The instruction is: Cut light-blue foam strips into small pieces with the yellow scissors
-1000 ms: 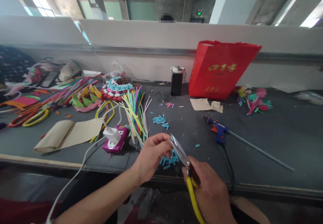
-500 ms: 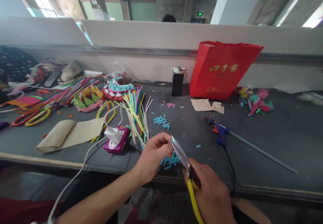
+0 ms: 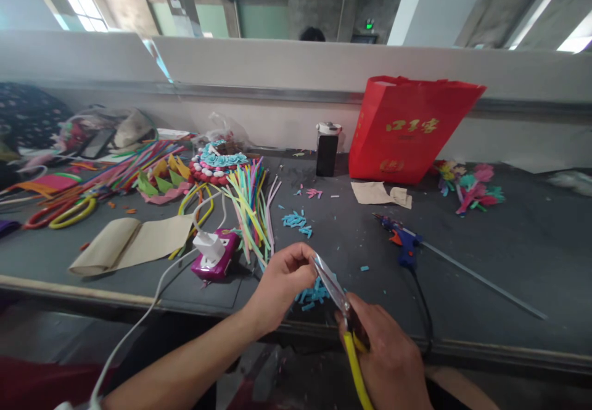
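Observation:
My right hand [image 3: 386, 351] is closed round the yellow handles of a pair of scissors [image 3: 333, 287], whose blades point up and left. The blade tips meet the fingertips of my left hand [image 3: 284, 283], which pinches a small blue strip; most of that strip is hidden by the fingers. Beneath the blades and beside my left hand lies a pile of short blue cut pieces [image 3: 311, 297] near the table's front edge. Another small heap of blue pieces [image 3: 296, 222] lies farther back, with a few pink pieces [image 3: 314, 193] behind it.
A blue glue gun [image 3: 407, 246] with a long glue stick lies at right. At back stand a red bag [image 3: 411, 129] and a black bottle [image 3: 326, 154]. Left are a purple power socket [image 3: 215, 268] with white cable, coloured strips [image 3: 250, 206] and a roll of tan paper [image 3: 104, 246].
The scissor blades have come closer together at my left fingertips. Both hands stay in nearly the same place; the view has shifted slightly.

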A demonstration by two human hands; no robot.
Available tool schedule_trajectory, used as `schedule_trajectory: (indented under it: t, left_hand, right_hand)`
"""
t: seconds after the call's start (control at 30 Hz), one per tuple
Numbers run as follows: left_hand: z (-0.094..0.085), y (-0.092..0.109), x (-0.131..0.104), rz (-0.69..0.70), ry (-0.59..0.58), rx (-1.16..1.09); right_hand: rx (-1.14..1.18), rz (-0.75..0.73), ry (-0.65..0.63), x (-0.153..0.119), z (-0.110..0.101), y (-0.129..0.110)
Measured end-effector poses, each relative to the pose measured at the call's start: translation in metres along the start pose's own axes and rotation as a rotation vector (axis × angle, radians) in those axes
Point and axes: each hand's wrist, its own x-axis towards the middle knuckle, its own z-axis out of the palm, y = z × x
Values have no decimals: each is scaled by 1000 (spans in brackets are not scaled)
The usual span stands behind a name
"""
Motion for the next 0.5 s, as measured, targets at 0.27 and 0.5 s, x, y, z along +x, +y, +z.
schedule_trajectory:
  t: [0.27,0.5]
  left_hand:
    - [-2,-2,-1,9,-12,-11]
    - [-2,-2,-2,-18,-7,-21]
  right_hand:
    - [-8,-31,4,-1,-2,0]
    - [-25,-27,5,-1,-2,1]
